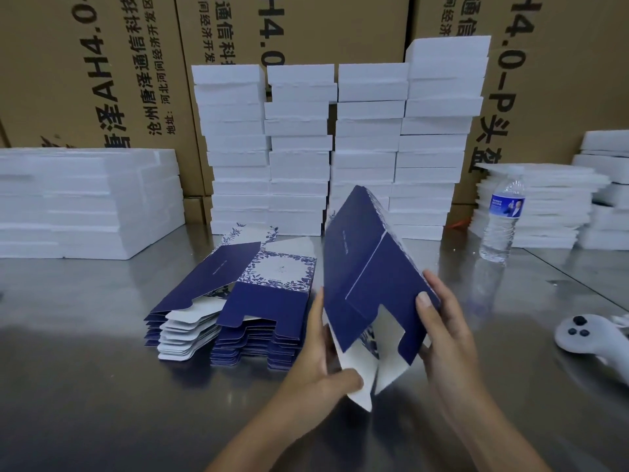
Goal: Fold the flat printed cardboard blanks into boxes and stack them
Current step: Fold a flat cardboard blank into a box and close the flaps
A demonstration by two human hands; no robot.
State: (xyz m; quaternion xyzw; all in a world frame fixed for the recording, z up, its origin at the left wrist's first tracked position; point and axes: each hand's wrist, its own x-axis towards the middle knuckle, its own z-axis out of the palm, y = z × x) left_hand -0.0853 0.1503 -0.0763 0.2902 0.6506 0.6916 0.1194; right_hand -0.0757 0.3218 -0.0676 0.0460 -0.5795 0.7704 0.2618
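Note:
I hold a navy blue cardboard blank (367, 270) tilted up above the steel table, partly opened into a sleeve, its white inner flaps hanging at the near end. My left hand (316, 356) grips its left edge, thumb pinching a white flap. My right hand (442, 321) grips the right edge, thumb on the blue face. A pile of flat blue-and-white floral blanks (238, 301) lies on the table just left of my hands.
Several tall columns of white boxes (340, 148) stand at the back against big brown cartons (102, 69). White foam sheets (85, 202) are piled left and right. A water bottle (503, 219) stands right; a white controller (589, 335) lies at the right edge.

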